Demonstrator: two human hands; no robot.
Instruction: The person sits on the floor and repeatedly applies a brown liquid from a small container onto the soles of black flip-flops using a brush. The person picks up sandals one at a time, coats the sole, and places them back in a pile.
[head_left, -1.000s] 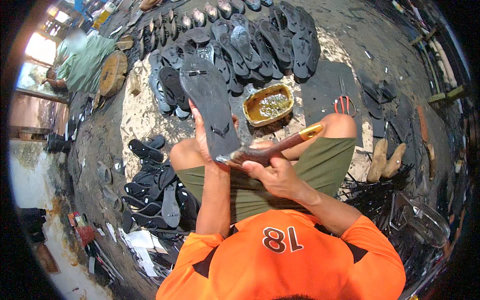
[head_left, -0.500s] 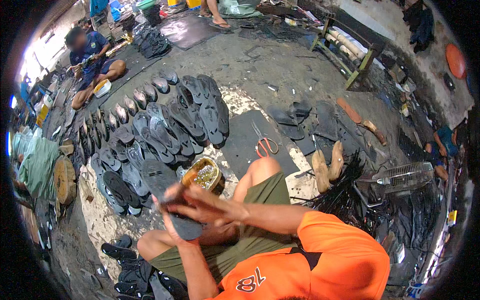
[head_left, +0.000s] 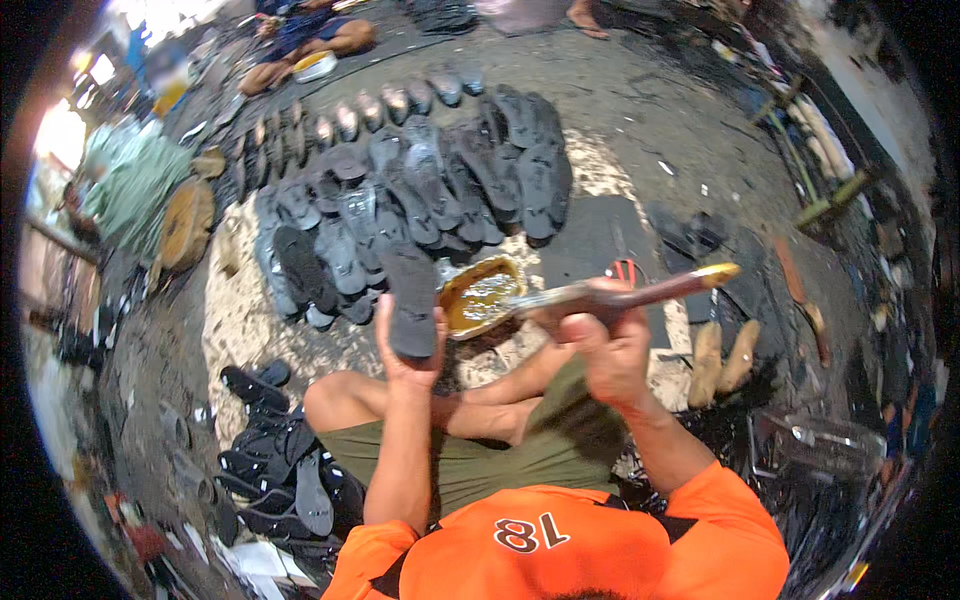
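My left hand is closed round the lower end of a dark flat sandal sole, which points away from me with its broad face up. In my right hand is a brush, gripped by its middle; its yellow-tipped handle sticks out to the right. The other end of the brush reaches the right rim of a squarish tub of glossy yellow-brown glue; whether it touches the glue I cannot tell. The tub stands just right of the sole.
Rows of dark sandals lie beyond my hands. More black sandals are heaped by my left knee. Scissors with red handles rest on a dark sheet. Wooden foot forms lie at right. Another person's legs show at far left.
My hands have come apart. The right hand has moved right, bringing the brush from the sole to the tub. My left hand still holds the sole. The view has shifted.
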